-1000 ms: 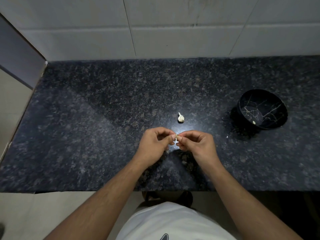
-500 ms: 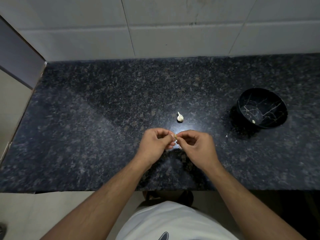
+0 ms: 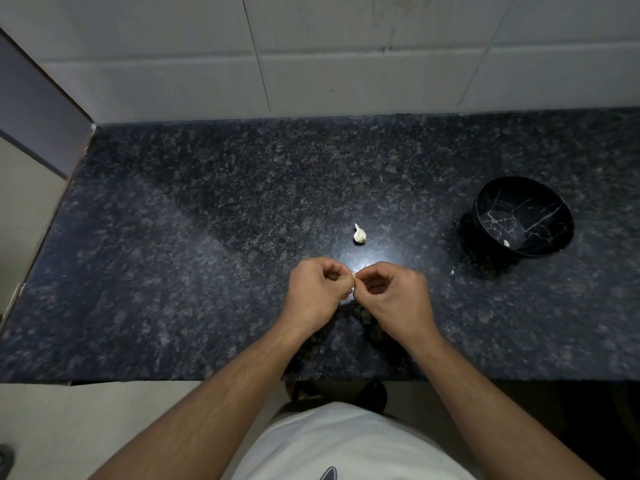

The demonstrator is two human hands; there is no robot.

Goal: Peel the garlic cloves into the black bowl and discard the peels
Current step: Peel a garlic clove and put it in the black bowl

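Left hand (image 3: 317,294) and right hand (image 3: 393,296) pinch garlic clove (image 3: 353,277) left of black bowl (image 3: 523,216); slippery clove may drop onto tabletop (image 3: 173,254)

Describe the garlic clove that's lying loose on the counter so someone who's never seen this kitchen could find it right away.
Start at the dark speckled counter below the white tiled wall. Near its middle, just beyond the hands, lies one small white garlic clove with a pointed tip. Unlike the piece inside the black bowl at right, it sits alone on bare stone.
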